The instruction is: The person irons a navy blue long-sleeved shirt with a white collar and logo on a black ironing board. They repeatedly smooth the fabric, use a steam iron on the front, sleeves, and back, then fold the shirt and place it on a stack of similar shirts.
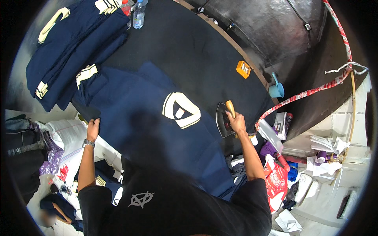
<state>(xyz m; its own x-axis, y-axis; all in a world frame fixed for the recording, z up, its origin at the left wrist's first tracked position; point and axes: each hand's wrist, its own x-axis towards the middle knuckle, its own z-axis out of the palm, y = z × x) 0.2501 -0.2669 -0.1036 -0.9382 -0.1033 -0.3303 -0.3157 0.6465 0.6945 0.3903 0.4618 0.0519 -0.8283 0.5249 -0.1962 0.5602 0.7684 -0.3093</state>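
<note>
A navy polo shirt (124, 88) with a cream, dark-striped collar (189, 110) lies spread on the black-covered table (189, 44). A small white label shows inside the collar. My right hand (237, 122) grips the wooden handle (230, 106) of a dark, pointed clothes iron (223, 124). The iron rests on the black cloth just right of the shirt. At the left, my left hand (93, 129) is at the shirt's edge by the table border, fingers over the fabric; whether it pinches the cloth is unclear. A striped sleeve cuff (86, 75) lies beyond it.
More navy shirts (76, 53) are stacked far left, beside two bottles (138, 14). An orange box (243, 69) and blue dipper (276, 88) are near the far right edge. A red-white wrapped hose (307, 93) runs towards the iron. Another person (60, 209) is at lower left.
</note>
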